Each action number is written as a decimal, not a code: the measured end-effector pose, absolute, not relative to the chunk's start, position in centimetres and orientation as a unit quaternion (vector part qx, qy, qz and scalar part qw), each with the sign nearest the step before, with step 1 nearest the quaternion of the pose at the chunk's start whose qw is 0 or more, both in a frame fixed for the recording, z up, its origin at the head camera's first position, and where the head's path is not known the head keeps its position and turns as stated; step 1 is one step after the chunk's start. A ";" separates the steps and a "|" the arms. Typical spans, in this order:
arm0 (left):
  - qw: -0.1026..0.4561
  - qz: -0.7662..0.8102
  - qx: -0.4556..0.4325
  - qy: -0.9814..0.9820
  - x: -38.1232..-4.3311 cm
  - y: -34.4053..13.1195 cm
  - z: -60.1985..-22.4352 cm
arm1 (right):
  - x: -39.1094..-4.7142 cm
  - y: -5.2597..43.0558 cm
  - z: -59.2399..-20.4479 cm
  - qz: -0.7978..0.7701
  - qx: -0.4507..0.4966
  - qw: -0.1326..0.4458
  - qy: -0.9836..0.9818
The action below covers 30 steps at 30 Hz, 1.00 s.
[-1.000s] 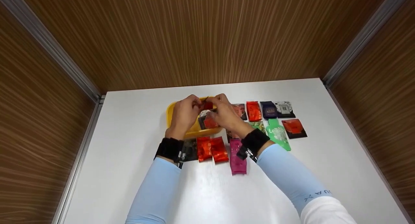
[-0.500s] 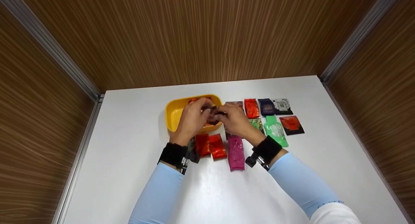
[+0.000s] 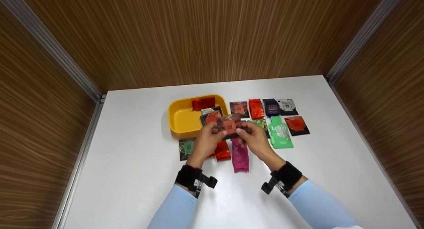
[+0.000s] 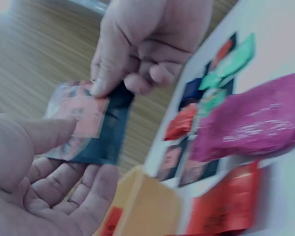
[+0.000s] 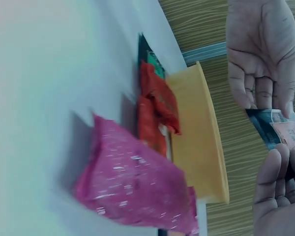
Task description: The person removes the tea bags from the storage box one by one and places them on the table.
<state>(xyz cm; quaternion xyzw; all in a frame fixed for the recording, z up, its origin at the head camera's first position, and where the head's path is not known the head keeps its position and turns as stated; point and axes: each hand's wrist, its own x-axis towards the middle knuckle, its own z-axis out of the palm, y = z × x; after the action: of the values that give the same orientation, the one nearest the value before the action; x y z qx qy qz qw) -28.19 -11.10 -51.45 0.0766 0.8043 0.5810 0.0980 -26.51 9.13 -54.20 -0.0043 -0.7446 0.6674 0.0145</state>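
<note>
Both hands hold a flat square sachet [image 3: 229,125], black with a reddish label, over the right front corner of a yellow basket [image 3: 180,132]. The left hand [image 3: 207,143] pinches its left side, thumb on the printed face. On the opposite side, the thumb and fingers of the right hand [image 3: 257,139] pinch it too. In the left wrist view the sachet [image 4: 83,115] faces the camera, clear of the basket wall [image 4: 150,201]. Inside the basket lie a red packet [image 3: 203,104] and overlapping dark sachets [image 3: 212,115].
Right of the basket are a red-labelled sachet [image 3: 239,108], a red packet [image 3: 256,108], a purple packet [image 3: 271,107], a black-and-white sachet [image 3: 287,106], a black-and-red sachet [image 3: 297,125] and a green pouch [image 3: 281,133]. In front lie a magenta packet [image 3: 240,156], red packets [image 3: 222,152] and a green-labelled sachet [image 3: 186,148].
Both hands have drawn back from over the basket toward the body and slightly right, bringing the sachet up with its label showing. The basket's contents have come into view.
</note>
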 end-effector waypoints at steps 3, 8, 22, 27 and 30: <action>0.097 0.552 0.091 0.823 -27.5 -10.2 -52.7 | -25.3 10.1 -55.3 0.649 -0.026 0.015 -0.760; 0.088 0.510 0.101 0.850 -26.1 -8.3 -54.1 | -23.5 12.1 -57.1 0.628 -0.071 0.010 -0.775; 0.023 0.080 0.336 0.938 -22.6 -5.9 -57.5 | -20.6 18.0 -60.0 0.545 -0.171 0.000 -0.821; 0.049 0.080 0.334 0.938 -22.3 -5.8 -57.7 | -20.3 17.6 -60.6 0.491 -0.158 -0.008 -0.857; 0.056 0.081 0.334 0.937 -22.4 -5.9 -57.5 | -20.4 17.3 -60.7 0.466 -0.156 -0.009 -0.871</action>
<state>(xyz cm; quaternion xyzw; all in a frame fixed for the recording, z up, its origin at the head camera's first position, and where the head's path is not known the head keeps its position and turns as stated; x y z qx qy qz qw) -22.41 -5.90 -57.53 0.3339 0.9374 0.0813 0.0562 -20.36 17.27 -60.67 -0.1557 -0.8708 0.4662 -0.0091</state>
